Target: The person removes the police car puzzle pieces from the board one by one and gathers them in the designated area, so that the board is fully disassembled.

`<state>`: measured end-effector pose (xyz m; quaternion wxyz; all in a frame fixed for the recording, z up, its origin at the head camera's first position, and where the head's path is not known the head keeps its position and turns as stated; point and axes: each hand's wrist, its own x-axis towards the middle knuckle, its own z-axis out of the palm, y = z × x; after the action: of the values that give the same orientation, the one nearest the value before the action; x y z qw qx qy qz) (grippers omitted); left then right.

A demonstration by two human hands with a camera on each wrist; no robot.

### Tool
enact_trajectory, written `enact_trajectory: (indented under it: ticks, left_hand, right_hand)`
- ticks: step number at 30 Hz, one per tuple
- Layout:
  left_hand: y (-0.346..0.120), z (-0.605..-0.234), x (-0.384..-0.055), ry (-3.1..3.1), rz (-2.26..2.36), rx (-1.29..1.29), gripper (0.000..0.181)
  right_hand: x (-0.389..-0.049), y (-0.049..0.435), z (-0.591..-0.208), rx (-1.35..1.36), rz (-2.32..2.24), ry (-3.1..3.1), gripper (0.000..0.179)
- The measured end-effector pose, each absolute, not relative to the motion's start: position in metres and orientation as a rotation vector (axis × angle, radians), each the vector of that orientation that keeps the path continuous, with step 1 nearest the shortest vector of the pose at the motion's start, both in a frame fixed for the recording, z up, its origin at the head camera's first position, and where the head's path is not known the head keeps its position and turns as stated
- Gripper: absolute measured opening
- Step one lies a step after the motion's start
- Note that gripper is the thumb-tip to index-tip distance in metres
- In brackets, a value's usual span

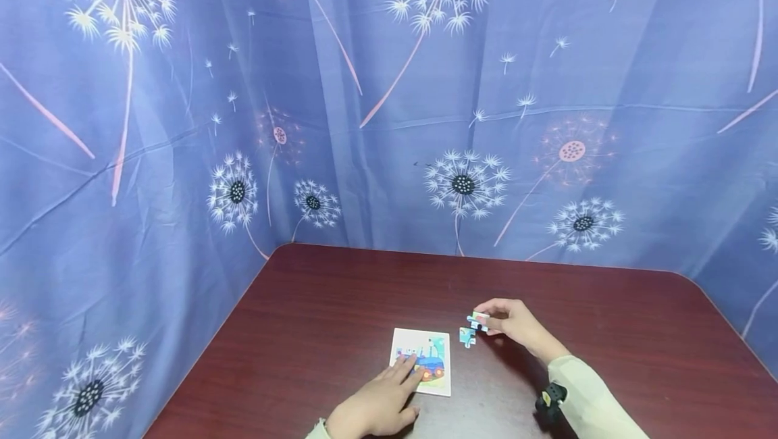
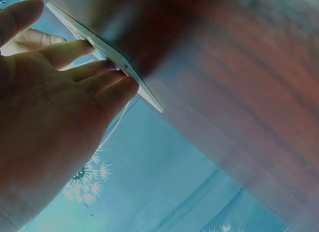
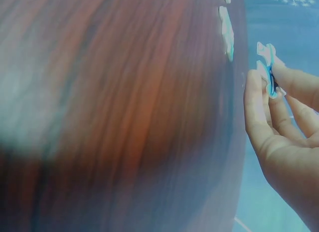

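Observation:
My right hand (image 1: 513,323) pinches a jigsaw piece (image 1: 479,321) between thumb and fingers, just above the table. In the right wrist view the held piece (image 3: 269,75) is seen nearly edge-on; whether it is a single piece I cannot tell. A second jigsaw piece (image 1: 466,337) lies on the table right beside it. Left of these lies a square puzzle board (image 1: 442,385) with a white border and a picture of a blue vehicle. The fingers of my left hand (image 1: 381,402) rest fairly straight on the board's lower left, covering part of the picture.
Both hands work over a dark red wooden table (image 1: 340,304). A blue curtain (image 1: 389,175) with dandelion prints hangs behind its far edge and along the left. On the right wrist sits a black band (image 1: 552,400) below a pale sleeve (image 1: 592,395).

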<state>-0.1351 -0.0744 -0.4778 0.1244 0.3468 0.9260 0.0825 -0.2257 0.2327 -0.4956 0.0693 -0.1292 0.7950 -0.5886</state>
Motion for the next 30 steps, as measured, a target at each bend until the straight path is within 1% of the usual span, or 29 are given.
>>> enact_trajectory:
  ticks: [5, 9, 22, 30]
  left_hand:
    - [-0.074, -0.477, -0.135, 2.712, 0.234, 1.018, 0.061]
    - [-0.074, -0.477, -0.134, 2.717, 0.229, 1.02, 0.061]
    - [-0.074, -0.473, -0.132, 2.714, 0.228, 1.01, 0.061]
    - [-0.074, -0.474, -0.133, 2.727, 0.231, 1.024, 0.06]
  right_hand:
    - [-0.223, 0.243, -0.498, -0.356, -1.767, 2.383, 0.031]
    - [-0.22, 0.248, -0.497, -0.38, -1.737, 2.378, 0.032]
    - [-0.215, 0.257, -0.501, -0.387, -1.67, 2.357, 0.025]
    - [-0.213, 0.255, -0.496, -0.369, -1.55, 2.495, 0.023]
